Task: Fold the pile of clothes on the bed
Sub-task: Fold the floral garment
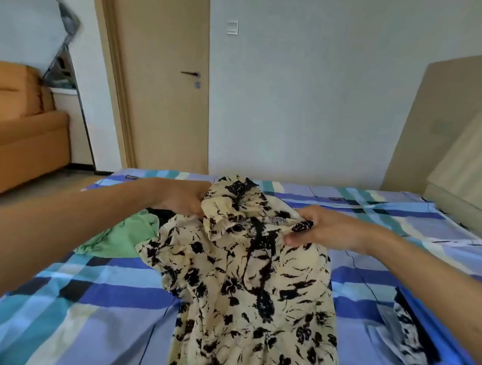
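Looking down on a bed (pixel 99 300) under a blue, teal and white checked sheet, with a cream garment with black floral print (pixel 247 286) laid lengthwise across it from the centre to 6 o'clock and running off the lower edge of the view. Holding that garment's bunched top with both hands. Clutching a gathered ruffle at about 11 o'clock of the garment with the left grip (pixel 180 198), fingers curled tight into the cloth. Pinching the neckline at about 1 o'clock with the right grip (pixel 325 230), thumb on top with a dark speckled nail, fingers tucked beneath the fold. Lifted slightly off the sheet at the top, flat and wrinkled lower down. Just beside it at 9 o'clock, partly tucked under its edge, a green garment (pixel 123 238), with a dark garment (pixel 162 210) peeping out between the green one and the left wrist. Down at 4 o'clock, near the bed's edge and apart from the cream one, another black-and-white printed cloth (pixel 409 335). Beyond the bed at 12 o'clock a closed wooden door (pixel 166 103) and a wall switch (pixel 232 27); at 9 o'clock an orange sofa (pixel 22 142); at 3 o'clock a pale wooden headboard (pixel 444 115).
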A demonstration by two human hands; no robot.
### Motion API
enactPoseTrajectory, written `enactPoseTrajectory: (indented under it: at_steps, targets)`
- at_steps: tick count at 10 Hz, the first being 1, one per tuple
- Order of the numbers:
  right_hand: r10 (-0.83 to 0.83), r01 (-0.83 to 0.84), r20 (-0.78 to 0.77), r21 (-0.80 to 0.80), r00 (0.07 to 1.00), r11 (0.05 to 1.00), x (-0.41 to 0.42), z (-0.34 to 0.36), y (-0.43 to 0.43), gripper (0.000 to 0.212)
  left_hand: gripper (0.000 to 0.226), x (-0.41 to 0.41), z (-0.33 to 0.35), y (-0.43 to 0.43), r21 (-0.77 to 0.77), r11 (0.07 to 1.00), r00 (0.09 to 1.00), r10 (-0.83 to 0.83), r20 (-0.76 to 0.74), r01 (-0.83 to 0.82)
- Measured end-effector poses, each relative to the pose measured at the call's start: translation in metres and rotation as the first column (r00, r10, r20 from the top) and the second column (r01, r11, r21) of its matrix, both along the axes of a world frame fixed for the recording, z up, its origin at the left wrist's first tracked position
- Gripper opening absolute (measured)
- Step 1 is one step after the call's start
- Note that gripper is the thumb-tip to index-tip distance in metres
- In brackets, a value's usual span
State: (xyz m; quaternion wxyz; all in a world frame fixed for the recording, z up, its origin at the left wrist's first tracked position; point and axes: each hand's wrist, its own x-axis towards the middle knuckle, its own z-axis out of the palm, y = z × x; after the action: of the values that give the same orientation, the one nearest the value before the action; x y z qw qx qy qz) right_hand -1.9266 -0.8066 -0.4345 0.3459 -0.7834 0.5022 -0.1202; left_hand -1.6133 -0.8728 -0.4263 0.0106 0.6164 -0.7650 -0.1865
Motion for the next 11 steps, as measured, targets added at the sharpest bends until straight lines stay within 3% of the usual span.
enactPoseTrajectory:
  at_steps: [1, 2, 3, 4, 5, 6, 7, 8, 9, 10, 11]
  targets:
    - [0.028, -0.008, -0.124, 0.154, 0.992, 0.988, -0.013, -0.035, -0.013, 0.046, 0.031, -0.001, -0.043, -0.018, 0.092, 0.995, 0.997, -0.051, 0.053, 0.046]
    - [0.071, -0.006, -0.228, 0.272, 0.971, 0.962, -0.021, -0.060, -0.030, 0.037, 0.033, -0.020, -0.068, -0.026, 0.193, 0.977, 0.995, -0.094, 0.023, 0.088]
    - [-0.067, 0.100, -0.140, 0.242, 0.988, 0.965, -0.030, -0.067, -0.078, 0.038, 0.017, -0.041, -0.067, -0.059, 0.234, 0.967, 0.995, -0.095, -0.042, 0.102]
    - [-0.334, 0.332, 0.037, 0.042, 0.942, 0.942, -0.035, -0.064, -0.145, 0.028, 0.030, -0.053, -0.055, -0.121, -0.008, 0.999, 0.982, 0.041, -0.182, -0.043]
    - [-0.516, 0.555, 0.261, -0.102, 0.816, 0.826, -0.040, -0.076, -0.199, 0.051, 0.059, -0.062, -0.056, -0.153, -0.318, 0.911, 0.961, 0.222, -0.163, -0.264]
    - [-0.522, 0.515, 0.064, -0.297, 0.851, 0.804, -0.039, -0.118, -0.201, 0.068, 0.054, -0.079, -0.098, -0.123, -0.379, 0.917, 0.987, 0.077, -0.140, -0.125]
    - [-0.293, 0.293, 0.006, -0.070, 0.956, 0.954, -0.033, -0.169, -0.138, 0.072, 0.052, -0.081, -0.170, -0.036, -0.110, 0.943, 0.943, -0.323, -0.086, 0.313]
    - [0.086, -0.073, -0.087, 0.142, 0.992, 0.987, -0.029, -0.217, -0.050, 0.078, 0.074, -0.064, -0.233, 0.043, 0.098, 0.847, 0.847, -0.529, 0.046, 0.523]
    - [0.270, -0.243, -0.220, 0.142, 0.937, 0.960, -0.029, -0.262, 0.008, 0.095, 0.103, -0.048, -0.281, 0.076, 0.150, 0.861, 0.848, -0.506, 0.158, 0.486]
    - [0.224, -0.251, -0.449, -0.001, 0.865, 0.968, -0.023, -0.288, 0.032, 0.110, 0.103, -0.044, -0.313, 0.088, 0.012, 0.913, 0.885, -0.398, 0.241, 0.407]
    - [0.060, -0.166, -0.468, -0.188, 0.882, 0.968, -0.020, -0.303, 0.041, 0.099, 0.108, -0.046, -0.325, 0.088, -0.140, 0.887, 0.858, -0.369, 0.358, 0.440]
